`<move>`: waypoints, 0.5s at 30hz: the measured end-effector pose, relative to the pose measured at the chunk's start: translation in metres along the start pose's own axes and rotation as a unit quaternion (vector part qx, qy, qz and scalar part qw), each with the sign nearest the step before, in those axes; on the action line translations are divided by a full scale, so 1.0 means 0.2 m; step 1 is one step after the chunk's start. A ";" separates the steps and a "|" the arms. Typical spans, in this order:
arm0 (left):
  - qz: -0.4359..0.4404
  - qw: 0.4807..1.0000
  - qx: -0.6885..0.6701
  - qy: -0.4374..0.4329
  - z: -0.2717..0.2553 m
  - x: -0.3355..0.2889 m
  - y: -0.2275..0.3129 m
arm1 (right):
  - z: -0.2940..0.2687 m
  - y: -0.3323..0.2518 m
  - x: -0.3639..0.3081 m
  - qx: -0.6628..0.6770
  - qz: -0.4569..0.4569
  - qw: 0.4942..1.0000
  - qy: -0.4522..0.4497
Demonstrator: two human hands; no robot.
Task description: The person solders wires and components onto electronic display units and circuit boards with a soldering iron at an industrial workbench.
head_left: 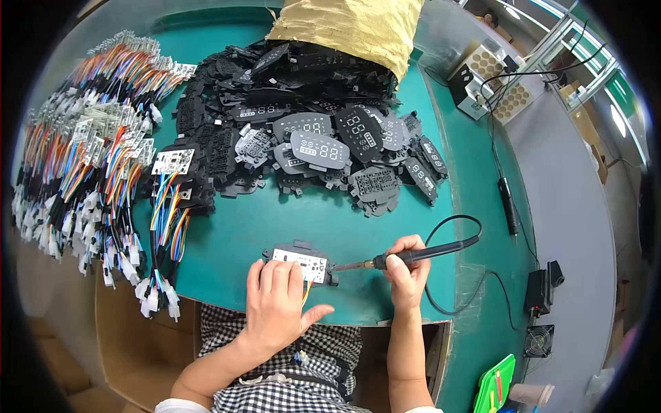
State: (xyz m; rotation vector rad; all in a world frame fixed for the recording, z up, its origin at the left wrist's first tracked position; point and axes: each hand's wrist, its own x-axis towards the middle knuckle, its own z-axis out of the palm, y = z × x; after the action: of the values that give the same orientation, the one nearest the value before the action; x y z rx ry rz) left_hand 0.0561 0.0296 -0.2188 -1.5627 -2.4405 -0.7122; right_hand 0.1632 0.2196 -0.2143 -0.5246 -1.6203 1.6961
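A white circuit board (pixel 310 264) sits in a black plastic housing (pixel 301 245) near the table's front edge. Colored wires (pixel 307 292) run from the board toward me. My left hand (pixel 274 303) lies over the board's left part, fingers stretched out and pressing on it, thumb spread to the right. With closed fingers, my right hand (pixel 406 275) grips a soldering iron (pixel 430 252) like a pen. The iron's tip points left at the board's right end; whether it touches cannot be made out.
Black display housings (pixel 320 149) are heaped at the back, below a yellow sack (pixel 348 31). Wired circuit boards (pixel 89 151) pile up at the left. Another soldering iron (pixel 508 206) hangs at the right, above a black fan (pixel 538 341) and a green tray (pixel 494 385).
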 end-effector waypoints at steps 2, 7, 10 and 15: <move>0.006 1.000 0.008 0.002 -0.01 -0.01 0.02 | 0.01 -0.02 -0.01 -0.003 0.010 1.000 -0.002; -0.001 0.997 -0.031 -0.066 -0.06 -0.04 0.00 | 0.03 -0.02 -0.02 -0.029 0.008 1.000 -0.006; 0.008 0.996 0.005 -0.089 -0.03 -0.06 0.00 | 0.05 -0.02 -0.02 -0.061 0.000 0.998 0.000; 0.015 0.999 0.033 -0.014 0.06 -0.09 -0.03 | 0.05 -0.01 -0.02 -0.096 0.026 0.995 -0.014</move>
State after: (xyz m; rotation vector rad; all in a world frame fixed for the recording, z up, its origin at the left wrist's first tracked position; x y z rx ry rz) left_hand 0.0596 0.0190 -0.2384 -1.5914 -2.4281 -0.6015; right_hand 0.1597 0.2093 -0.2124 -0.6436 -1.8154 1.6001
